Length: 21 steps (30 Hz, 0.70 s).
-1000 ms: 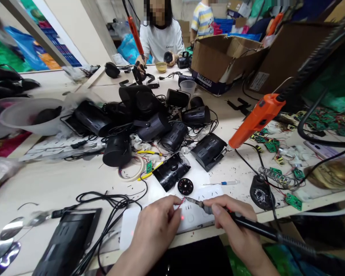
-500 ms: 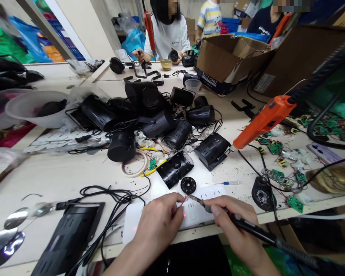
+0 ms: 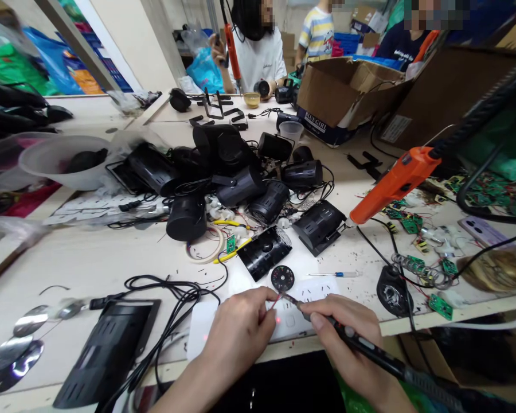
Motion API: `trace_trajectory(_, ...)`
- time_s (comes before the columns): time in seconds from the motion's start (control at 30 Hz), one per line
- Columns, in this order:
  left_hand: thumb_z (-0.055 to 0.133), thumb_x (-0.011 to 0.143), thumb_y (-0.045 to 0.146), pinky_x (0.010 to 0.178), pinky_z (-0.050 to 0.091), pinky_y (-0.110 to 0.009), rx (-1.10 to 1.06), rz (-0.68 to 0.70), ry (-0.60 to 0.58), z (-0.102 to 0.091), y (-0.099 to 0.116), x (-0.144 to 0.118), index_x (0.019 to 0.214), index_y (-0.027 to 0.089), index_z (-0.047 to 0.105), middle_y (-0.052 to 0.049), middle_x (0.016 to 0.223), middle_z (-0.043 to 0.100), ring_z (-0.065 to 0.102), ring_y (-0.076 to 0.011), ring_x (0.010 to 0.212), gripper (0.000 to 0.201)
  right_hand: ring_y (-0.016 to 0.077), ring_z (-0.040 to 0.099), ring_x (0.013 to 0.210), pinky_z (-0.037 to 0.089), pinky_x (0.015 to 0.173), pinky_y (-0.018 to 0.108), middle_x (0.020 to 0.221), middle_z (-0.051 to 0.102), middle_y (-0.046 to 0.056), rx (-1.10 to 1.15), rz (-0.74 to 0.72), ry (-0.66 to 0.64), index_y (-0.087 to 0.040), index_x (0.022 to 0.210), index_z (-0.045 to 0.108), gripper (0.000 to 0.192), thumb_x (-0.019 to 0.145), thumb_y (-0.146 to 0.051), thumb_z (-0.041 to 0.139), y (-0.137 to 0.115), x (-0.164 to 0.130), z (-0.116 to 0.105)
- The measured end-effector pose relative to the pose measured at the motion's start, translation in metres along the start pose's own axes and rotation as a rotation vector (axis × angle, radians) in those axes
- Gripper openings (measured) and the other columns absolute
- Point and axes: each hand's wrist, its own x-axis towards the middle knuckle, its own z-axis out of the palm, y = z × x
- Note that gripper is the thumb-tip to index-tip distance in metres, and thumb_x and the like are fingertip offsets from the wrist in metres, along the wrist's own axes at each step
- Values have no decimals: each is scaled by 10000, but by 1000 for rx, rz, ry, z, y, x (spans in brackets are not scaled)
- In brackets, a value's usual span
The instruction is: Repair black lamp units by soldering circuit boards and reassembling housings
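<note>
My left hand [image 3: 237,332] pinches a thin red wire [image 3: 274,299] over a white power strip [image 3: 290,317] at the bench's near edge. My right hand [image 3: 344,335] grips a black soldering iron [image 3: 370,351] like a pen, its metal tip touching the wire's end. Just beyond the tip lies a small round black LED board [image 3: 282,277]. A curved black lamp housing [image 3: 264,252] lies behind it.
A pile of black lamp bodies [image 3: 227,172] and cables fills the bench's middle. An orange electric screwdriver [image 3: 393,183] hangs at right over green circuit boards [image 3: 438,304]. A black panel [image 3: 107,350] lies at front left. Other people work at the far end by a cardboard box [image 3: 339,97].
The view has shifted slightly left; my hands keep the wire and iron tip together. The far person in white has raised a hand to a hanging orange tool.
</note>
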Motion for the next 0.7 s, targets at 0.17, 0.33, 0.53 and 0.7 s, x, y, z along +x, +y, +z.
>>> trace_trajectory(0.17,493,811,221,561,350,-245,-5,16,2,1,-2,0,1019,237,700,29,604,619,549,-146,538,294,161,627,620,472,584,286,719,677,20,9,-57,-21,-191,936,676,178,883,-117,524,-1,-4,2)
trace_trajectory(0.33,500,827,244,574,362,-243,-28,-1,7,1,-2,-1,1010,215,692,22,621,631,565,-150,560,267,169,622,610,470,565,286,706,668,24,-25,-62,-39,-193,959,669,184,889,-121,515,-1,-4,-1)
trace_trajectory(0.53,513,824,236,580,352,-244,-18,-21,-13,0,-2,-2,1018,225,696,22,631,635,569,-153,568,267,164,612,624,464,578,287,701,650,20,-33,-62,-38,-194,946,666,174,894,-130,512,-1,-5,3)
trace_trajectory(0.7,509,830,248,578,355,-245,-36,-16,0,-1,-3,-3,1020,219,700,20,630,640,567,-151,566,271,158,581,615,435,572,284,680,622,15,-58,-133,-98,-191,939,665,190,866,-105,512,-1,-4,1)
